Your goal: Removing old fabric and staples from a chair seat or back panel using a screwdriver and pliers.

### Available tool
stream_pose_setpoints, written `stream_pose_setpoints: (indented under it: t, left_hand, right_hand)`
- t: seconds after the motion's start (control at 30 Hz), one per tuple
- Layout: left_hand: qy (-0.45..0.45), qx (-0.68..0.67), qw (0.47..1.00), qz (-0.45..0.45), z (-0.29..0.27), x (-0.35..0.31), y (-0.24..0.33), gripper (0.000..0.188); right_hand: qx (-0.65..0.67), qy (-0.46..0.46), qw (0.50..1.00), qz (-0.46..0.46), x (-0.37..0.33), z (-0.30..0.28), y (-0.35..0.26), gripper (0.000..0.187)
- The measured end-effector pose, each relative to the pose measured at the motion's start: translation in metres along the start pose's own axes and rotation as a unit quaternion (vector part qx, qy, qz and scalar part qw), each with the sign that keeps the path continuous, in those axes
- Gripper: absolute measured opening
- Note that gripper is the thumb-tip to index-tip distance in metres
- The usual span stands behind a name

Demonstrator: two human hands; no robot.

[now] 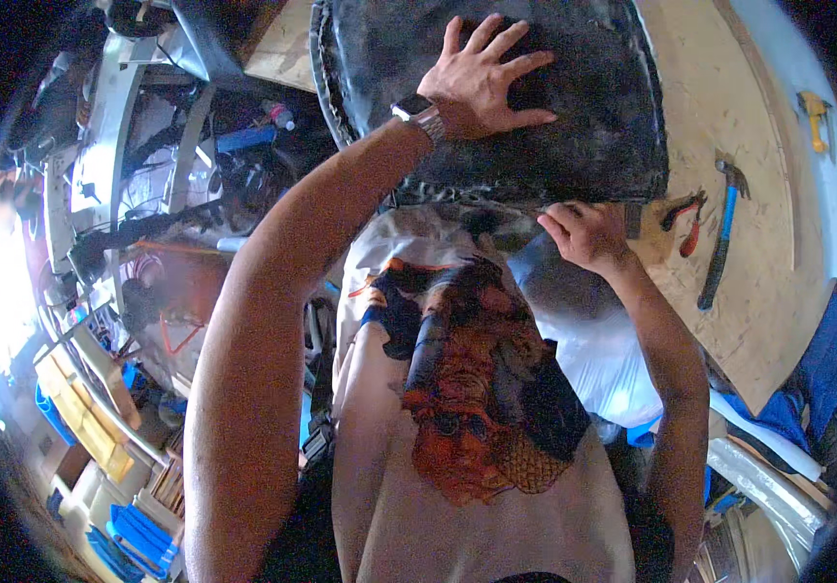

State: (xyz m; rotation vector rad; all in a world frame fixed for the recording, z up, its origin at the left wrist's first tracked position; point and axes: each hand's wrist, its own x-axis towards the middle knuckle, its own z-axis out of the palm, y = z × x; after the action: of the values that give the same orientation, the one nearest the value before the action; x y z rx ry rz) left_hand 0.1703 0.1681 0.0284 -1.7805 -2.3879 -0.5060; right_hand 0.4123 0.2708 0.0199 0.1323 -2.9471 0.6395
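Note:
A black padded panel (598, 107) with a rounded outline and a rough, ragged rim lies at the top of the head view, over a plywood worktop. My left hand (484, 83) rests flat on its upper face, fingers spread, with a watch on the wrist. At the panel's near edge, my right hand (585, 236) is closed, its fingertips curled against the rim by the right corner. The underside of the edge and part of those fingers are hidden. My shirt front touches or nearly touches the near side of the panel.
To the right on the plywood worktop (753, 330) lie a hammer (726, 228) with a blue and black handle and red-handled pliers (690, 231). Farther right is a yellow tool (815, 121). Frames and blue and yellow pieces (98, 437) crowd the left side.

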Motion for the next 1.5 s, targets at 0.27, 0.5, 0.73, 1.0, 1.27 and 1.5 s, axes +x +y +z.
stream_pose_setpoints:
  t: [0.27, 0.5, 0.73, 1.0, 1.27, 1.5]
  left_hand:
    - [-0.124, -0.054, 0.990, -0.028, -0.033, 0.014, 0.008, 0.074]
    - [-0.019, -0.050, 0.999, -0.001, -0.030, 0.004, 0.010, 0.072]
    - [-0.140, -0.086, 0.986, -0.010, -0.038, 0.014, 0.002, 0.072]
    - [-0.183, -0.121, 0.975, 0.034, -0.051, 0.015, -0.003, 0.073]
    - [-0.196, -0.119, 0.973, 0.026, -0.051, 0.015, -0.007, 0.073]
    - [-0.194, -0.108, 0.975, 0.013, -0.045, 0.015, -0.004, 0.071]
  right_hand:
    - [0.036, 0.046, 0.998, 0.037, 0.003, 0.022, -0.011, 0.017]
    - [-0.156, -0.145, 0.963, 0.167, 0.033, -0.057, -0.113, 0.014]
    - [-0.093, -0.165, 0.963, 0.191, 0.014, -0.047, -0.073, 0.019]
    - [-0.122, -0.125, 0.977, 0.122, 0.032, -0.054, -0.050, 0.015]
    - [-0.025, -0.142, 0.982, 0.125, 0.035, -0.053, -0.036, 0.017]
    - [-0.051, -0.202, 0.974, 0.088, 0.050, -0.058, -0.033, 0.016]
